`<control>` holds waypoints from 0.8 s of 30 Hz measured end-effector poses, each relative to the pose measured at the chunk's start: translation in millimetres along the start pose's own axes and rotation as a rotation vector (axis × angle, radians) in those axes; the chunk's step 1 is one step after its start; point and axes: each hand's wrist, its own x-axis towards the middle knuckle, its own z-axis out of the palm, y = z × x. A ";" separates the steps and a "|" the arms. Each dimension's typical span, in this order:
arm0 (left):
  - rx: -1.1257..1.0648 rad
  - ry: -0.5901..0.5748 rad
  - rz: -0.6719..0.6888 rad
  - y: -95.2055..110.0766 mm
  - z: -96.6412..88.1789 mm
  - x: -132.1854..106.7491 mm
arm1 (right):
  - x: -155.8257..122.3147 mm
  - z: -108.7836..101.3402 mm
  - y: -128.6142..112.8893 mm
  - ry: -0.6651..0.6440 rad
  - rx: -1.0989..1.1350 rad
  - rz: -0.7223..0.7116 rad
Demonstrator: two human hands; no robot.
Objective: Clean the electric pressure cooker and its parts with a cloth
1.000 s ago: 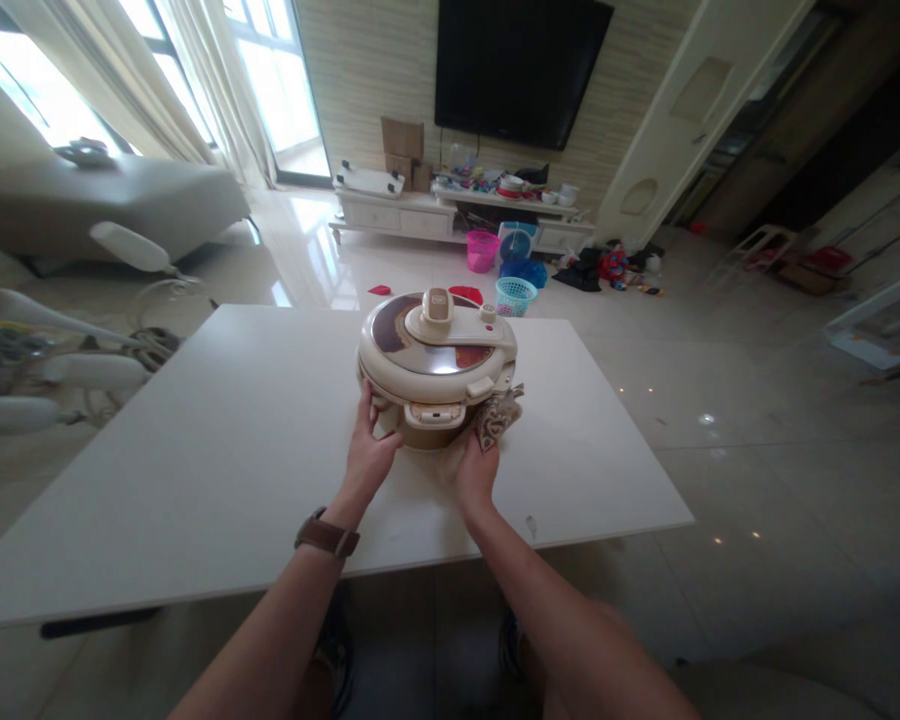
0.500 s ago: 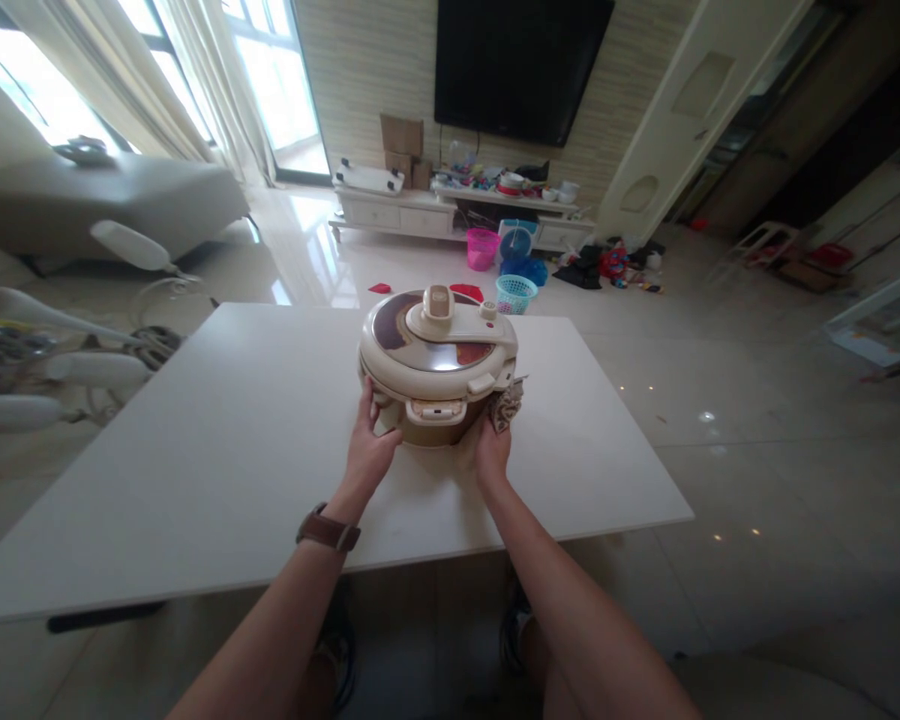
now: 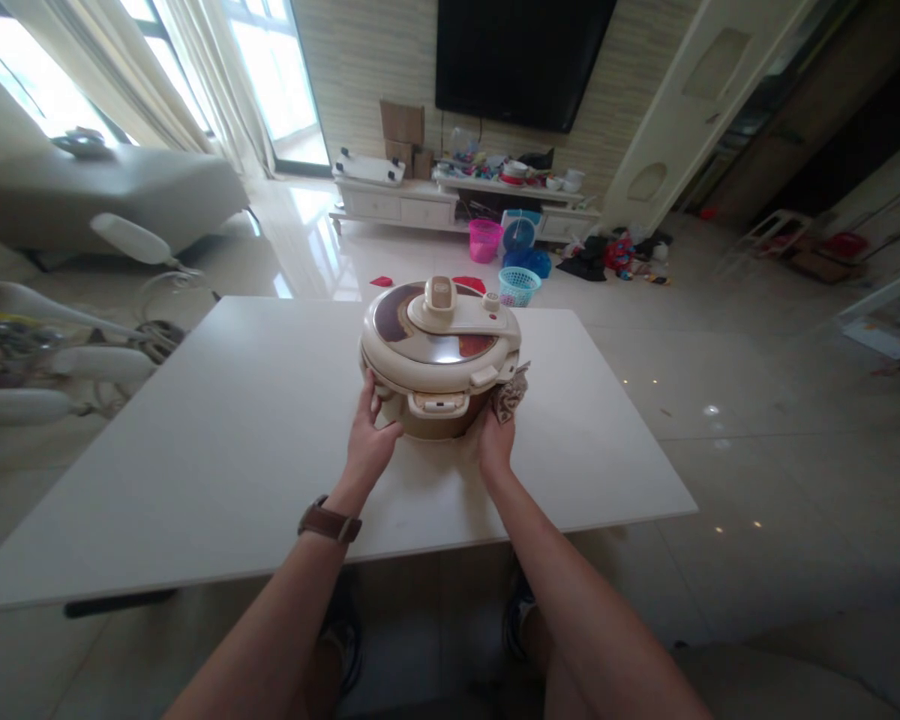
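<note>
A cream and brown electric pressure cooker stands upright on the white table, its lid on. My left hand grips the cooker's left side low down, thumb toward the front and fingertips partly hidden behind its body. A brown patterned cloth is in my right hand, pressed against the cooker's lower right side. The fingers of that hand are mostly hidden by the cloth and the cooker.
White chair-like furniture stands left of the table. Beyond the far edge, a pink basket and a light blue basket sit on the floor before a cluttered TV cabinet. Bags lie farther right.
The view has shifted slightly. Both hands stay at the cooker's sides, with the cloth still in my right hand and moved only a little.
</note>
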 end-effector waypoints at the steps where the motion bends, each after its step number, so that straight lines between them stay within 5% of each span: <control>1: -0.001 -0.004 -0.003 -0.9 -0.5 0.4 | 4.7 -1.6 -0.1 -0.007 -0.015 0.005; 11: 0.004 0.008 0.072 0.1 2.0 -1.0 | -67.1 24.1 21.1 0.044 0.091 0.127; 19: 0.004 -0.005 0.035 0.4 -0.2 0.1 | -7.1 12.6 12.6 0.085 0.065 0.048; 24: -0.003 0.000 0.072 -0.3 1.5 1.0 | -48.0 29.6 28.7 0.079 0.098 0.087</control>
